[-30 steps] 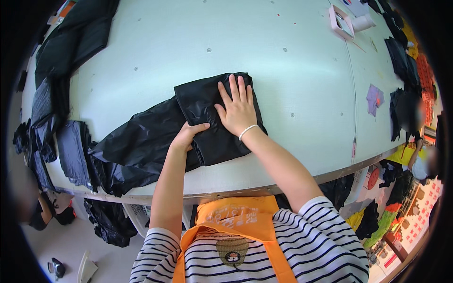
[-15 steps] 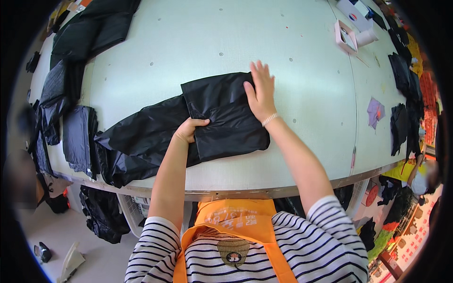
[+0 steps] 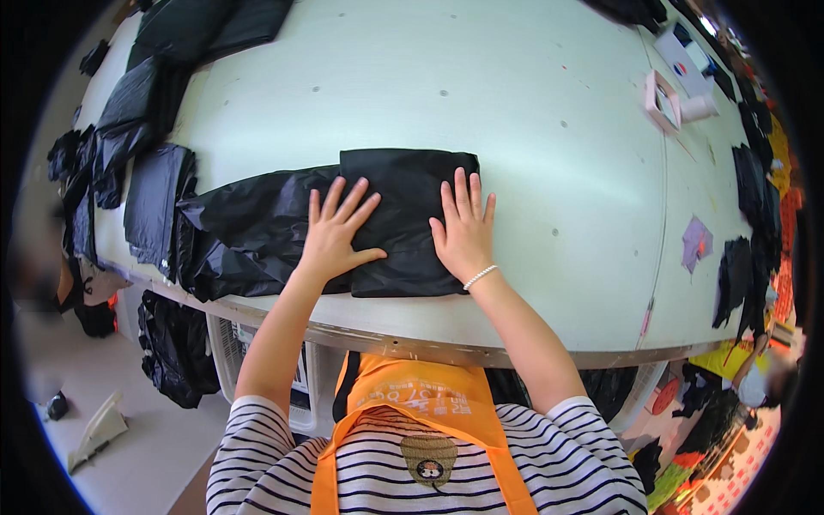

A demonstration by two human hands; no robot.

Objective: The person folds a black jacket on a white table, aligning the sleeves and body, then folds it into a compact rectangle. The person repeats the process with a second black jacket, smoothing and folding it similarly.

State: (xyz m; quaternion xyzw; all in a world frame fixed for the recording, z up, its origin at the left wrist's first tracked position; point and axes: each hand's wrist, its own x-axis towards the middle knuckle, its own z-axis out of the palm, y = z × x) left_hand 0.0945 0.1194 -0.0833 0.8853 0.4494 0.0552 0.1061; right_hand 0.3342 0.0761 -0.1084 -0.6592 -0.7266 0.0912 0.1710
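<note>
A shiny black fabric garment point(image 3: 399, 189) lies partly folded on the pale table point(image 3: 558, 189); its exact kind does not show. The folded end on the right forms a flat, squarish block. From there a longer, wrinkled part runs off to the left. My left hand point(image 3: 333, 239) rests on it with fingers spread, at the left edge of the folded block. Flat on the block's right side lies my right hand point(image 3: 466, 236), fingers stretched out and a white bracelet at the wrist. Neither hand grips the cloth.
Left of the garment sits a neat stack of folded black cloth point(image 3: 156, 206), with more black fabric point(image 3: 184, 43) behind it. Toward the far right are a small pink box point(image 3: 662, 103), a white cup point(image 3: 699, 106) and a purple scrap point(image 3: 696, 243). White crates point(image 3: 225, 356) stand under the table edge.
My left hand has let go of the fabric and spread out flat on it. My right hand has come down from the far right corner onto the folded block, which now lies flatter and straighter.
</note>
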